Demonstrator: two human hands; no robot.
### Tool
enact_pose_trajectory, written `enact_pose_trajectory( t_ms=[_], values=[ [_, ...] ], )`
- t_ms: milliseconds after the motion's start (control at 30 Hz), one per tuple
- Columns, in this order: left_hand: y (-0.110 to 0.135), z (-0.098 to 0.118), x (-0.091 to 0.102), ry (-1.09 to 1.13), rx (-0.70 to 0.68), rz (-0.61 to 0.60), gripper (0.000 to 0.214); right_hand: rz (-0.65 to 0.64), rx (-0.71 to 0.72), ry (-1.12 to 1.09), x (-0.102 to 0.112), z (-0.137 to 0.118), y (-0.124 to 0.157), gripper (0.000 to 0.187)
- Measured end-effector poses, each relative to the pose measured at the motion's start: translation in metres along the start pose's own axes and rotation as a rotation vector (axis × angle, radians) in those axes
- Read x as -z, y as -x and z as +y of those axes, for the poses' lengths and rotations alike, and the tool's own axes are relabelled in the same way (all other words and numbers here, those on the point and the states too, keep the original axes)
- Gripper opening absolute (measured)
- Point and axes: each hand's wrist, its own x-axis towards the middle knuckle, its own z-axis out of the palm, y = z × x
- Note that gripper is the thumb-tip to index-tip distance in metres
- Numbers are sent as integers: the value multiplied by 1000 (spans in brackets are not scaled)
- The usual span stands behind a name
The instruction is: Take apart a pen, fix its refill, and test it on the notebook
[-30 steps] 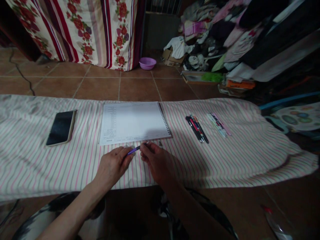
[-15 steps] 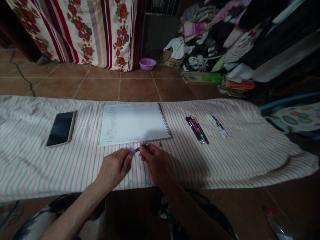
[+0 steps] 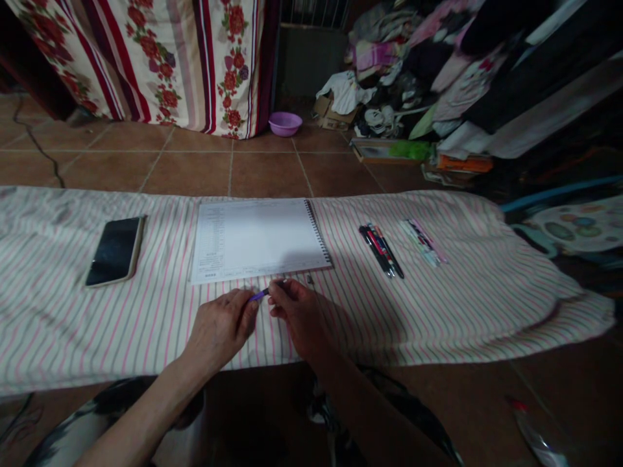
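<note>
Between my two hands is a slim pen (image 3: 258, 295) with a purple barrel and a darker end. My left hand (image 3: 224, 322) is closed on its purple part. Fingers of my right hand (image 3: 298, 311) pinch the dark end, covering most of it. Just beyond both hands lies a spiral-bound notebook (image 3: 270, 237), open at a mostly blank white page with printed margins. A small dark object (image 3: 310, 279) rests by its near right corner, too small to name.
A phone (image 3: 115, 251) lies to the left on the striped cloth (image 3: 160, 324). To the right are several pens (image 3: 381, 251) and a second group of pale pens (image 3: 422, 243). Beyond the cloth, a purple basin (image 3: 285, 124) and heaped clothes (image 3: 374, 58) are on the tiled floor.
The view has shifted very slightly, so everything sits a little further left. Both hands keep the same hold on the pen.
</note>
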Motion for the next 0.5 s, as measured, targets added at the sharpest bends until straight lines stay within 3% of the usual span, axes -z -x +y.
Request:
enact_pose_trajectory(
  t_ms=[233,500],
  values=[
    [-1,-1,1,72,57,-67,35,-13,79,91,5,5,-3,17],
    [-1,0,4,126,99,-89,35,-10,-26,-30,-1,-5,2,30]
  ],
)
